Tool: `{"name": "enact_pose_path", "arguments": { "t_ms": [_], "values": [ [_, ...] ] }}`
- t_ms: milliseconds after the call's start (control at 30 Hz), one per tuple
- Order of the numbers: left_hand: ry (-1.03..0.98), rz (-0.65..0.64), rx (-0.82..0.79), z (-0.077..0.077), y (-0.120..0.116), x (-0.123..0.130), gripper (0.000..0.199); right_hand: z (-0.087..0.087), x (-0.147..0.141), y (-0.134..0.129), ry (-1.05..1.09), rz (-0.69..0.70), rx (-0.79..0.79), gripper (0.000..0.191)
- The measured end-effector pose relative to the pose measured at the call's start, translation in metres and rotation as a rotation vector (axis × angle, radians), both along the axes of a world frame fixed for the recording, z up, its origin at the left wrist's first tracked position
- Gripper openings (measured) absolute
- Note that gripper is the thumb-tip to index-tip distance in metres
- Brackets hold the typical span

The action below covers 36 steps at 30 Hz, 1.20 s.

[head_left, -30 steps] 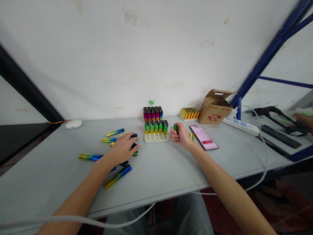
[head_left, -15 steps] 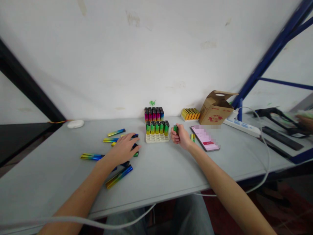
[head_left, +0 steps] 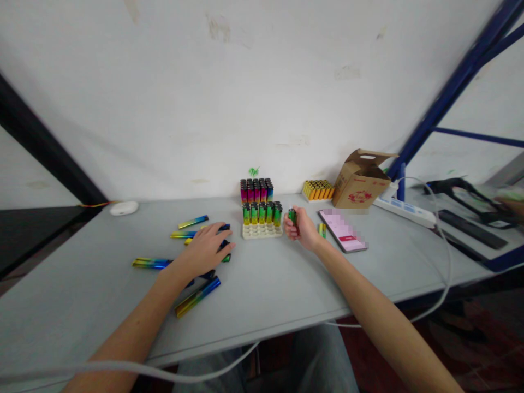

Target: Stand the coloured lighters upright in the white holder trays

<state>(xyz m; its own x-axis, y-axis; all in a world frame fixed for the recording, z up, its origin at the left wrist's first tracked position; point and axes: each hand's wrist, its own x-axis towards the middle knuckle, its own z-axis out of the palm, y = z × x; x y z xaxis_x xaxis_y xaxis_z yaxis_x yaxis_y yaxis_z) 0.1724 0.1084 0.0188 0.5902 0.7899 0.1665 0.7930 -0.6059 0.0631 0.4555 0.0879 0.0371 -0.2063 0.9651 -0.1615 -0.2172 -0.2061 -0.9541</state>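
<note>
My left hand [head_left: 208,248] lies with fingers spread over several yellow-blue metallic pieces at the left; what lies beneath the palm is hidden. More of these pieces surround it, one [head_left: 198,297] nearer the table's front edge. My right hand [head_left: 302,228] is wrapped round a small green lighter [head_left: 292,214], just right of the white tray [head_left: 262,234]. Green-yellow lighters [head_left: 262,213] stand upright in the tray's back rows, and its front holes are bare. Behind stand pink and blue lighters with black tops [head_left: 256,190].
A phone [head_left: 344,232] lies right of my right hand, beside small yellow-green pieces [head_left: 322,230]. Farther back are orange cylinders [head_left: 320,190], an open cardboard box [head_left: 360,183] and a power strip [head_left: 407,212]. A white case [head_left: 124,208] sits at the back left.
The view has shifted very slightly. The lighter in my right hand stands a little more upright, with more of it showing. My left hand stays over the same pieces.
</note>
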Motion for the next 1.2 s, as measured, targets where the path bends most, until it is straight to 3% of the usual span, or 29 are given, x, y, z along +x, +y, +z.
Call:
{"name": "enact_pose_path", "arguments": {
  "t_ms": [267,433,567,933,1200],
  "values": [
    [-0.024,0.004,0.018,-0.0028,0.0011,-0.0005,0.047,0.0003,0.0015,-0.0007,0.070,-0.030,0.114,0.051],
    [-0.030,-0.003,0.005,-0.0018,0.0005,-0.0009,0.048,0.0047,0.0056,-0.0010,0.160,-0.063,0.135,0.033],
    [-0.016,-0.002,-0.002,-0.0014,0.0006,-0.0007,0.049,0.0053,0.0074,-0.0003,0.191,-0.051,0.141,0.030],
    [-0.016,0.002,-0.009,0.0029,-0.0018,0.0012,0.048,0.0058,0.0038,-0.0030,0.122,-0.067,0.138,0.030],
    [-0.040,0.001,-0.005,0.0018,-0.0015,0.0007,0.046,-0.0012,0.0043,0.0019,0.011,-0.126,0.335,0.033]
  ]
}}
